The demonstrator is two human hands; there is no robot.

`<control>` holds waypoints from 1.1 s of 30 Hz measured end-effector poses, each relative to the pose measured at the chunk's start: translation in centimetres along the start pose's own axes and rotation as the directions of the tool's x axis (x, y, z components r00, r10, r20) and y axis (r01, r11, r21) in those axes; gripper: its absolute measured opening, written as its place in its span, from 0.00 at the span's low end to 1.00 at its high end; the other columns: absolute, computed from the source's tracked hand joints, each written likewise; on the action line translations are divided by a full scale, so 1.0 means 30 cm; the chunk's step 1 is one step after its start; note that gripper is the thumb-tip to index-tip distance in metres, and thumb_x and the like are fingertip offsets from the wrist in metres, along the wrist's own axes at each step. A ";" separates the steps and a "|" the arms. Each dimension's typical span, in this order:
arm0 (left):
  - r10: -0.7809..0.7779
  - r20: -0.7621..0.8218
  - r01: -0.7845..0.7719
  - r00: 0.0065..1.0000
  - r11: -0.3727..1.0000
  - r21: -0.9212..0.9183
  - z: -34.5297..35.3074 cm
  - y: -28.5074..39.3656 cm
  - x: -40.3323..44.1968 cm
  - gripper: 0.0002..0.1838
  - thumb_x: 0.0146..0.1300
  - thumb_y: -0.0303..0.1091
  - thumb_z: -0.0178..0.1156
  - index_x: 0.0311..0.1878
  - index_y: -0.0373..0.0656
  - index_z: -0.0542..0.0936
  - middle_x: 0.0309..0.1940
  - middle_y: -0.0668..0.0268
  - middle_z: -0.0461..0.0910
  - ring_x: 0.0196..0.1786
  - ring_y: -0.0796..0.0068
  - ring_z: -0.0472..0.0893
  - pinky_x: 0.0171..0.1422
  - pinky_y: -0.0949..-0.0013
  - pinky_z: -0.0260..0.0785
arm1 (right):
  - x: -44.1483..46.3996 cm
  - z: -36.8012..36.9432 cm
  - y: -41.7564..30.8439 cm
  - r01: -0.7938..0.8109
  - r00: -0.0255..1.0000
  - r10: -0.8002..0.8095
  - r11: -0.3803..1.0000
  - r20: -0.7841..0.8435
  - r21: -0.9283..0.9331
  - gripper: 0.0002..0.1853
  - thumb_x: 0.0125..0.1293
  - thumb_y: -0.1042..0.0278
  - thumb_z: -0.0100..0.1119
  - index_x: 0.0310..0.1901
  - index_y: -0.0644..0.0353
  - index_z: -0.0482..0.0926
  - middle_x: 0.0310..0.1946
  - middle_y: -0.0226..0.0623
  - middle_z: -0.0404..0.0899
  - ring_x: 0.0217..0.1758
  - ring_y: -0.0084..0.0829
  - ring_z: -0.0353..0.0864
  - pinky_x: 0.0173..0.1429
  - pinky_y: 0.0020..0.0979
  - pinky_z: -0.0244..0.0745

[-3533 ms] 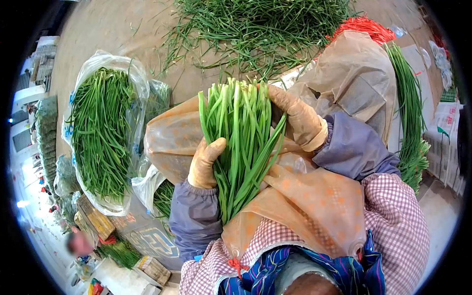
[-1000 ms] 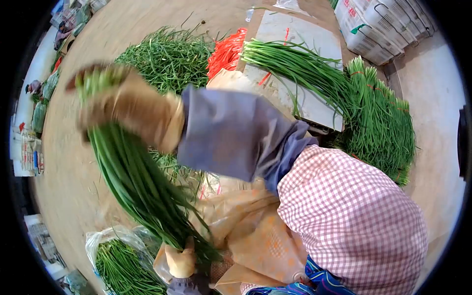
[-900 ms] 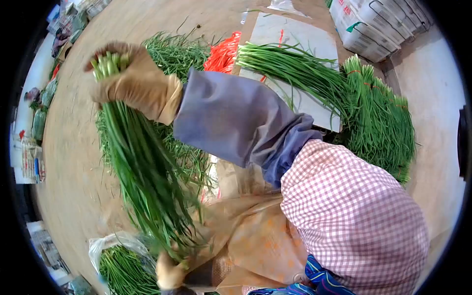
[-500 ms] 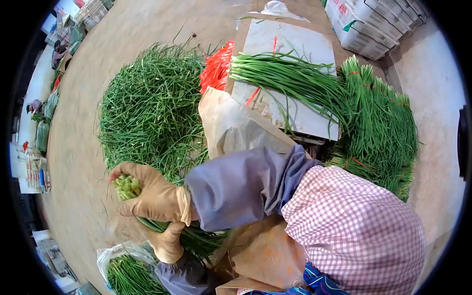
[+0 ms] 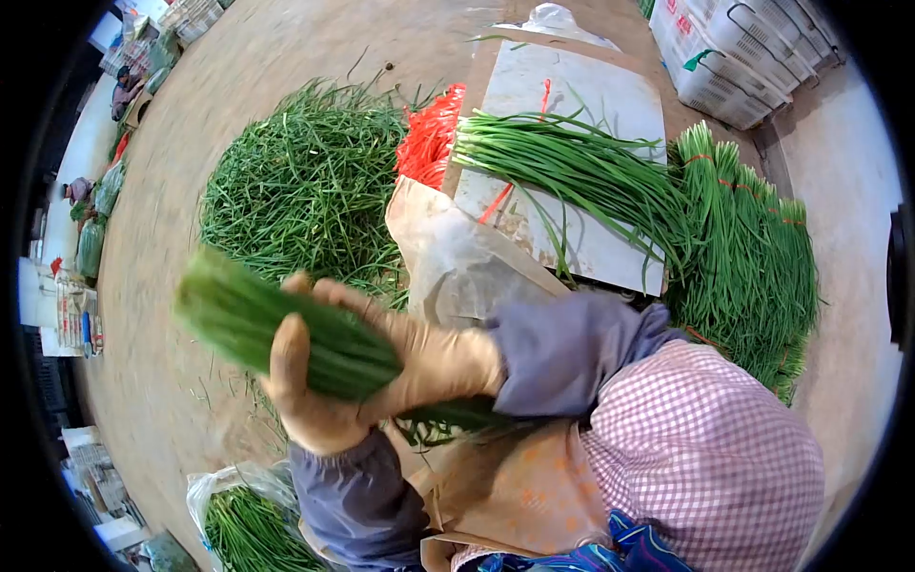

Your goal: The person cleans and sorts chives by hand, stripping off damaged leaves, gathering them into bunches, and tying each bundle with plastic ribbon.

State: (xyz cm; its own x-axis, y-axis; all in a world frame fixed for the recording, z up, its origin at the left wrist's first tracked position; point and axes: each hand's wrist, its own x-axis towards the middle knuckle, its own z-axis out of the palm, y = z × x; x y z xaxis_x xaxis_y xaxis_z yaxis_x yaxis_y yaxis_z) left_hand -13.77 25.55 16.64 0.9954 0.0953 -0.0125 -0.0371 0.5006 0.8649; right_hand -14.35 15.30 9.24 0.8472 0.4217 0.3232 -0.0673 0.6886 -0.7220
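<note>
Both my hands, in tan gloves, grip one thick bundle of garlic chives (image 5: 276,329), tilted with its blurred cut ends to the upper left. My left hand (image 5: 310,396) wraps it from below, thumb raised along its side. My right hand (image 5: 434,357) closes round it from the right, with leaves trailing under that wrist. Beyond, more garlic chives (image 5: 562,162) lie loose across a white board (image 5: 591,81), over a red tie (image 5: 497,203). Left of the board hangs a bunch of red ties (image 5: 429,138).
A large heap of loose green leaves (image 5: 305,181) lies on the floor ahead. Tied chive bundles (image 5: 743,229) stand at the right. White crates (image 5: 734,76) are stacked at the back right. A plastic bag of chives (image 5: 253,524) sits at lower left.
The bundle has swung up and tipped, so its side shows instead of its cut ends. My right hand has moved right along it; my left hand has risen. The view has shifted slightly.
</note>
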 end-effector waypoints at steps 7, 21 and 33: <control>-0.100 0.424 -0.052 0.900 0.942 0.332 0.340 -0.127 0.152 0.38 0.67 0.58 0.57 0.64 0.31 0.69 0.57 0.53 0.77 0.60 0.59 0.76 0.69 0.59 0.64 | -0.073 -0.195 -0.637 -0.552 0.827 0.420 0.734 -0.374 -0.396 0.38 0.49 0.77 0.71 0.65 0.61 0.68 0.52 0.31 0.78 0.53 0.26 0.75 0.60 0.31 0.71; -0.531 0.438 -0.345 0.725 0.270 0.899 0.187 -0.434 0.376 0.26 0.65 0.58 0.54 0.52 0.47 0.83 0.43 0.55 0.85 0.48 0.60 0.84 0.55 0.61 0.72 | -0.295 -0.552 -0.411 -0.319 0.890 -0.022 -0.746 -0.456 -0.585 0.58 0.50 0.46 0.72 0.75 0.64 0.48 0.52 0.55 0.69 0.43 0.45 0.76 0.46 0.43 0.75; 0.023 0.154 -0.114 0.988 0.776 0.620 -0.327 0.036 -0.087 0.28 0.66 0.42 0.58 0.65 0.35 0.71 0.54 0.51 0.80 0.58 0.61 0.80 0.64 0.62 0.71 | 0.020 -0.115 -0.372 -0.006 0.982 0.189 -0.045 -0.014 -0.999 0.29 0.62 0.65 0.65 0.65 0.65 0.71 0.58 0.50 0.77 0.64 0.47 0.73 0.70 0.39 0.65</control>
State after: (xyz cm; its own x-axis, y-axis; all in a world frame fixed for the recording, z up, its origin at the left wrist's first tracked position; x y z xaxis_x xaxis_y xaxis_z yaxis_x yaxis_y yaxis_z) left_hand -17.28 34.29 12.69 0.9961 -0.0271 0.0844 -0.0877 -0.1561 0.9838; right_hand -11.27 5.84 15.39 0.8266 0.5360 0.1717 0.5245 -0.6229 -0.5805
